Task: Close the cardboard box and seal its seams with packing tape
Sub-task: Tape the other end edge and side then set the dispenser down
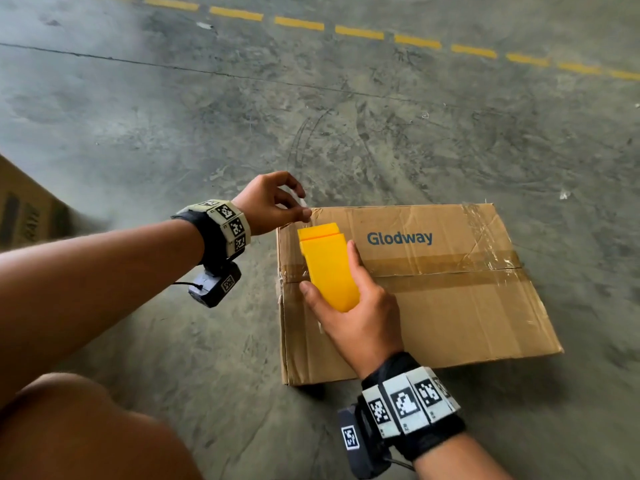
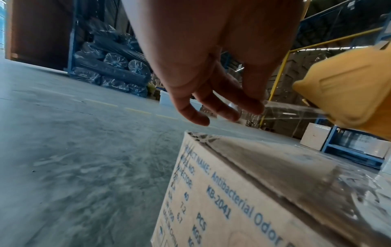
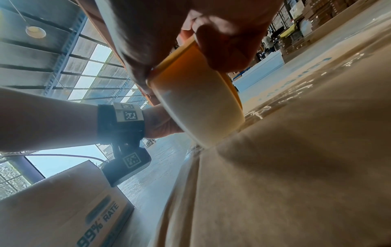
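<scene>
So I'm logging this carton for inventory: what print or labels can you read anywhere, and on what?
"Glodway": top of the brown cardboard box.
"...CT NAME: Antibacterial Odor", "KB-2041", "40 PCS", "7.2 KGS": that box's side panel; other lines there are blurred.
"99% RATE": second cardboard carton on the floor.
Wristband marker squares: coded patterns, no words.

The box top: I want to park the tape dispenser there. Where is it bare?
The near-right half of the box, below the taped seam, is bare. The far-left corner is crowded: left hand pinching tape, right hand gripping the dispenser.
</scene>
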